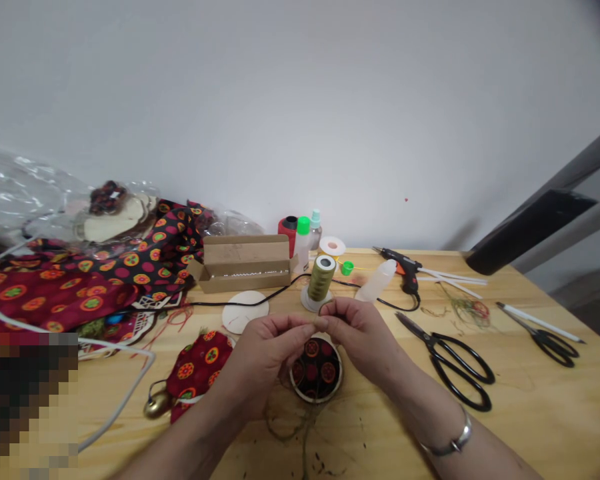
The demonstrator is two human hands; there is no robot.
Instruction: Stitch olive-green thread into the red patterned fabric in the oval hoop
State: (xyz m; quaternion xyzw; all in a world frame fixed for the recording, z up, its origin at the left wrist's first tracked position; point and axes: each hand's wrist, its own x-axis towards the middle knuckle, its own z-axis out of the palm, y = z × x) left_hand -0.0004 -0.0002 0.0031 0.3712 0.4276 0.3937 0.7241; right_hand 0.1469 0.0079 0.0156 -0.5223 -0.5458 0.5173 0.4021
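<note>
Olive-green thread [305, 437] is pinched at the fingertips of both hands, its strands trailing toward the near edge; its exact path between the fingers is hidden. Thumb and forefinger of the left hand [275, 337] are pressed together, and the same is done by the right hand [359, 330]; their tips meet. The other left fingers are largely concealed. Both forearms are cut off by the near edge and angled inward, with a silver metal bracelet [450, 441] worn on the right wrist. Just below the hands lies a round black patterned fabric piece with a pale rim [316, 370], its far edge covered; whether it is touched cannot be told. Dark red patterned fabric [195, 367] at left is partly hidden by the left forearm, and a translucent white plastic bottle [377, 283] is partly blocked by the right hand. The near left corner is obscured by coarse blocks.
</note>
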